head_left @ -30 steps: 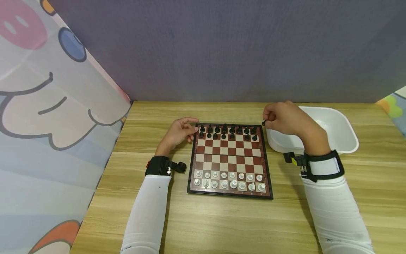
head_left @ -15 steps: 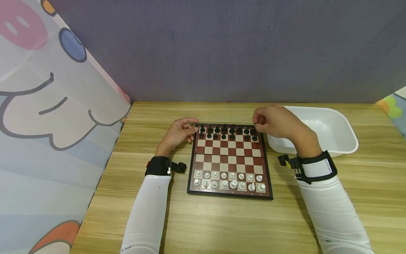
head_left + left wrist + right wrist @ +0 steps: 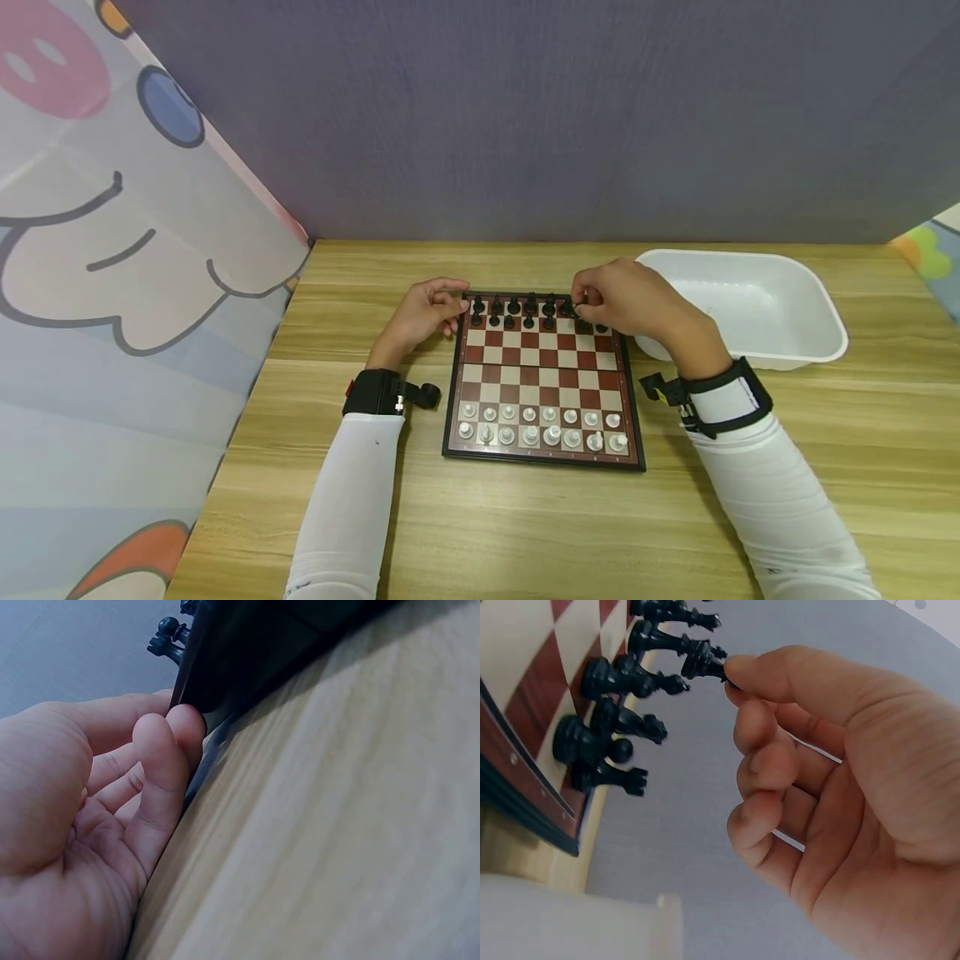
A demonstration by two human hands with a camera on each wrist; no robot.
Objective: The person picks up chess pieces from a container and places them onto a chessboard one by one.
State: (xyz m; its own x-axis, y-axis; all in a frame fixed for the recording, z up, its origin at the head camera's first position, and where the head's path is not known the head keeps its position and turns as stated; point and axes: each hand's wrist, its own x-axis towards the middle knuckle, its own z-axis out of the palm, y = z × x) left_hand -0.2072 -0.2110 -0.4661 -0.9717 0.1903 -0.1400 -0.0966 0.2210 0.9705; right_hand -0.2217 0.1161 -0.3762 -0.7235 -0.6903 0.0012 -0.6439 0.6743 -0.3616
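A folding chessboard (image 3: 538, 358) lies on the table, black pieces along its far side and white pieces along its near side. My left hand (image 3: 424, 317) grips its far left corner, thumb on the edge and fingertips against the side; the left wrist view shows the fingertips (image 3: 186, 729) right at the black edge. My right hand (image 3: 626, 298) is over the far right part of the board. Its thumb and index finger pinch a black chess piece (image 3: 702, 663), base outward, the top hidden by the fingers. Black chessmen (image 3: 585, 742) stand close by, some covered by this hand in the head view.
A white plastic tub (image 3: 750, 354) stands right of the board, close to its far right corner. Behind the wooden table (image 3: 525, 533) rises a grey partition (image 3: 525, 125); a printed cartoon panel (image 3: 112, 333) borders the left side.
My right hand has moved left from the tub's edge to above the board's far right pieces, carrying the black chess piece. My left hand has stayed at the board's corner.
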